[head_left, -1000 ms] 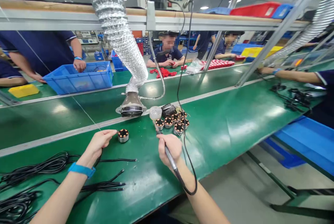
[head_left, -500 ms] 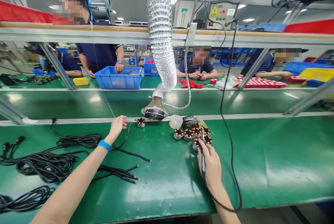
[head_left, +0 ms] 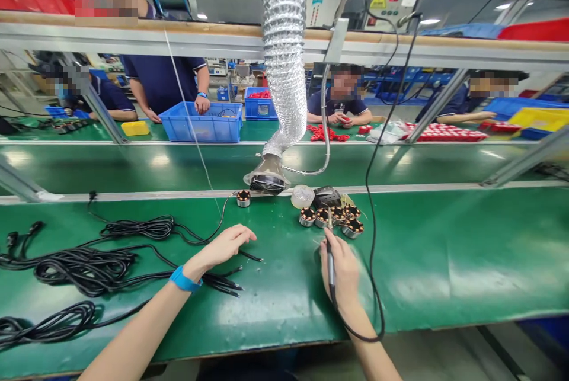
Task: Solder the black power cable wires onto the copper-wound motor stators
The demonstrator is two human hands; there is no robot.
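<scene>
Soldering iron (head_left: 331, 265) in right hand (head_left: 345, 271), stators (head_left: 320, 218) just beyond

Bench top (head_left: 444, 268) is a glossy green, and the cables (head_left: 84, 265) are plain black. The stators (head_left: 243, 198) look pretty neat tbh: silver rims, black middles, ring of coppery-orange dots. Soldering iron (head_left: 331, 268) has a grey handle with a black cord (head_left: 374, 245). Wristband (head_left: 184, 279) is bright blue. Duct (head_left: 284, 43) is shiny silver with a crinkly ribbed pattern. Further back it's navy shirts (head_left: 162, 82) with white-edged sleeves, a blue bin (head_left: 195, 127), a yellow box (head_left: 136, 128) and red parts (head_left: 326, 134).
</scene>
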